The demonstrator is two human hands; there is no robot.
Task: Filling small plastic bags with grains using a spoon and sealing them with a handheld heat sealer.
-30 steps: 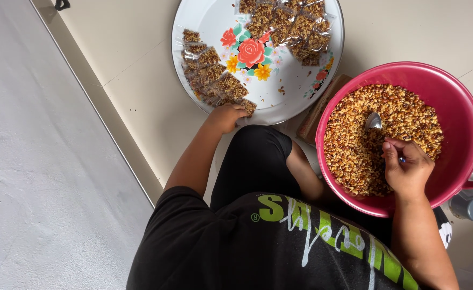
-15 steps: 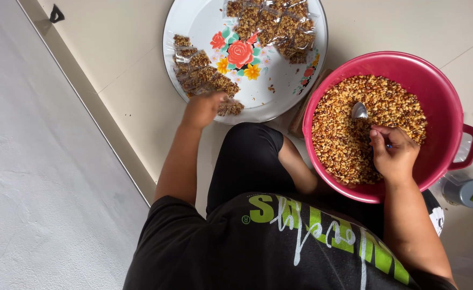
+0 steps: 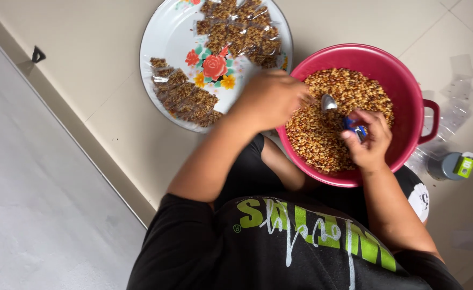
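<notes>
A pink plastic basin (image 3: 403, 70) full of a brown nut-and-grain mix sits on the tiled floor in front of me. My right hand (image 3: 369, 140) grips the blue handle of a metal spoon (image 3: 329, 102) whose bowl lies on the mix. My left hand (image 3: 271, 98) is blurred over the basin's left rim, fingers loosely curled, and nothing shows in it. To the left lies a round white tray (image 3: 169, 40) painted with flowers, carrying two rows of small clear packets (image 3: 183, 96) filled with the mix.
Empty clear plastic bags (image 3: 451, 115) lie on the floor right of the basin, beside a grey container with a green label (image 3: 451, 165). A wall base runs diagonally along the left. My black trousers and shirt fill the foreground.
My left hand has left the packets at the tray's near edge and swung right to the basin's rim. The right hand stays on the spoon. The view has tilted.
</notes>
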